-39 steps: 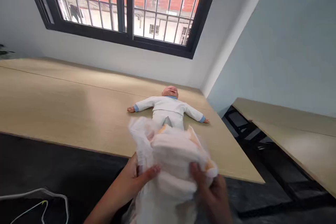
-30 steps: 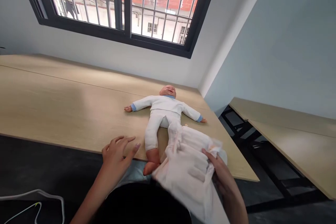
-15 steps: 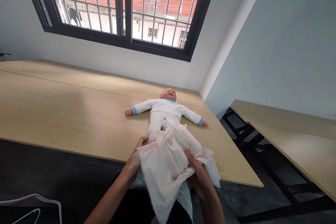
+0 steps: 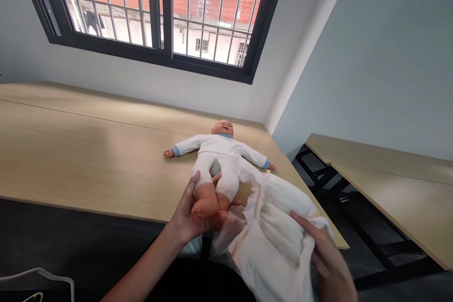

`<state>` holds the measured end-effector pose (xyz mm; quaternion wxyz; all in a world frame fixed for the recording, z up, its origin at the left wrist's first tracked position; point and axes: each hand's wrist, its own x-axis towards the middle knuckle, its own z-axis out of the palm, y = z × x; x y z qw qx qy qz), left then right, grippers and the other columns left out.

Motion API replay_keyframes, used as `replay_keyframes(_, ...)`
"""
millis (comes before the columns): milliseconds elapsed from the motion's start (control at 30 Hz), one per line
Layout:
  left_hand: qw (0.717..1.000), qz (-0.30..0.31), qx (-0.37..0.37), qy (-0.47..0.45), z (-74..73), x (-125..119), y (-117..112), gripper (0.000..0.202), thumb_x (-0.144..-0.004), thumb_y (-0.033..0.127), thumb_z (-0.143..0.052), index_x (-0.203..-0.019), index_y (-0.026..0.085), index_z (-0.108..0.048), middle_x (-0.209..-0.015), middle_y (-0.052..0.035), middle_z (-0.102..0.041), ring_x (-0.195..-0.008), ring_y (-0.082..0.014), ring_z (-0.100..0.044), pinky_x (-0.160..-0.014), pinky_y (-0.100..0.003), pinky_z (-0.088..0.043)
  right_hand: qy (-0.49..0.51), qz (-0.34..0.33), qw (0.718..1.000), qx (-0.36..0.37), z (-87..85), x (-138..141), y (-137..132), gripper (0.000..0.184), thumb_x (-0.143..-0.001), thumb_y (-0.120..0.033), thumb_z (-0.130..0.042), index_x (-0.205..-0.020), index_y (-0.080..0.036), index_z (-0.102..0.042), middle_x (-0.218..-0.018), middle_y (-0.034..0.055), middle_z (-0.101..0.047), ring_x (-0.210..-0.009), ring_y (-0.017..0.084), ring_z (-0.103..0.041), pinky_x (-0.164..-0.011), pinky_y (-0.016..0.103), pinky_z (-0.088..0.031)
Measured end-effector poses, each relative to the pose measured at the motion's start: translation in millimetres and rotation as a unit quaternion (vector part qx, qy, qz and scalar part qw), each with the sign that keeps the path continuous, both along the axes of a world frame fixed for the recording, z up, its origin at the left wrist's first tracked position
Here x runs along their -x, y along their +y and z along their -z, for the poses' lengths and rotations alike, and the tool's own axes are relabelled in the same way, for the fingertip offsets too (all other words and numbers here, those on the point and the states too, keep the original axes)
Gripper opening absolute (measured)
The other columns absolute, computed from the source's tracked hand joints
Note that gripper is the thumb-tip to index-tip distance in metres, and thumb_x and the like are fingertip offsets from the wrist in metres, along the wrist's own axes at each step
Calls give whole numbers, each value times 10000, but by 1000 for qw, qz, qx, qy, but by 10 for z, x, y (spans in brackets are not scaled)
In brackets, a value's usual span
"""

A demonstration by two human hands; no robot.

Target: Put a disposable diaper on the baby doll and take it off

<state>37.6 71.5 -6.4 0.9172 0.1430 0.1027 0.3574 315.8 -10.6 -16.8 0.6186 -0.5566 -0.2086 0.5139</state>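
A baby doll (image 4: 221, 151) in a white top with blue cuffs and white bottoms lies on its back on the wooden table, head toward the window. Around its lower legs wraps my left hand (image 4: 187, 207), thumb on the near side and fingertips showing between the legs. The doll's bare feet hang near the table's front edge. To the right, my right hand (image 4: 325, 245) grips an opened white diaper (image 4: 279, 222) with orange strips and ruffled edges. The diaper hangs beside the doll, partly over the table edge, and is blurred at its left side.
The wooden table (image 4: 88, 151) runs along the wall below a barred window (image 4: 159, 9). A second wooden table (image 4: 399, 188) with a black frame stands at the right. A light-coloured curved bar (image 4: 46, 273) shows at the lower left.
My right hand has drawn the diaper right, off the doll's lap and legs, uncovering them. My left hand, earlier at the diaper's left edge, now holds the doll's legs.
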Motion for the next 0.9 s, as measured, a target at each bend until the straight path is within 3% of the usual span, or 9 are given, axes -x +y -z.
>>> replay_keyframes(67,1000,18,-22,13,-81,21,59,710,-851,579,-583,-1457,325,-314,-1104,-113,-688,-970,-354,-683,-872,-499,-461,-62,31,997,31,-6,-278,-109,518,-566,-301,-892,-1028,-153,-710,-1131,84,-715,-1093,270,-659,-785,226,-590)
replay_keyframes(133,997,41,-60,19,-179,32,158,735,-834,559,-598,-1453,285,-309,-1086,-130,-688,-928,-344,-694,-851,-467,-462,-95,59,992,64,-4,-450,-183,431,-572,-317,-871,-954,-170,-735,-1112,79,-723,-1098,279,-653,-769,228,-591)
replay_keyframes(233,992,71,-105,24,-366,2,339,656,-825,531,-588,-1365,210,-395,-1047,-151,-692,-922,-341,-697,-835,-440,-467,-86,33,993,78,-1,-427,-181,346,-624,-383,-833,-908,-204,-753,-1059,80,-736,-1000,316,-681,-782,322,-600)
replay_keyframes(333,990,59,-123,42,-598,-84,493,501,-839,511,-536,-1206,173,-495,-972,-143,-697,-956,-347,-693,-838,-444,-482,-46,-23,996,68,21,-92,-33,300,-639,-402,-834,-860,-218,-750,-925,84,-749,-862,323,-699,-762,388,-596)
replay_keyframes(467,990,37,-124,62,-904,-227,628,382,-867,466,-488,-1081,161,-569,-886,-93,-689,-903,-293,-700,-867,-442,-496,64,-141,987,46,84,536,301,322,-713,-372,-784,-966,-180,-730,-923,91,-746,-929,299,-701,-829,387,-587)
replay_keyframes(567,988,48,-136,47,-1058,-321,700,327,-891,437,-459,-988,158,-597,-788,-50,-660,-861,-260,-697,-889,-444,-499,125,-216,968,14,123,895,601,340,-697,-351,-787,-957,-151,-696,-868,92,-741,-917,301,-706,-793,395,-589)
replay_keyframes(667,986,53,-156,18,-1118,-382,745,314,-912,404,-420,-923,150,-604,-725,-32,-633,-806,-241,-697,-886,-443,-506,118,-211,970,-12,162,1068,938,246,-673,-293,-779,-846,-163,-662,-797,65,-730,-837,261,-706,-765,351,-580)
replay_keyframes(800,987,52,-148,26,-1097,-373,739,324,-906,412,-424,-912,144,-606,-780,-58,-655,-865,-271,-693,-865,-435,-516,71,-166,983,-27,239,1035,1273,200,-670,-254,-747,-815,-178,-632,-754,17,-707,-682,174,-651,-693,274,-544)
replay_keyframes(900,988,61,-132,49,-1058,-311,703,348,-888,450,-449,-926,144,-612,-787,-74,-657,-900,-292,-680,-859,-449,-518,-112,-163,979,-47,248,859,1280,225,-723,-368,-732,-781,-179,-625,-729,17,-688,-634,162,-607,-644,264,-493)
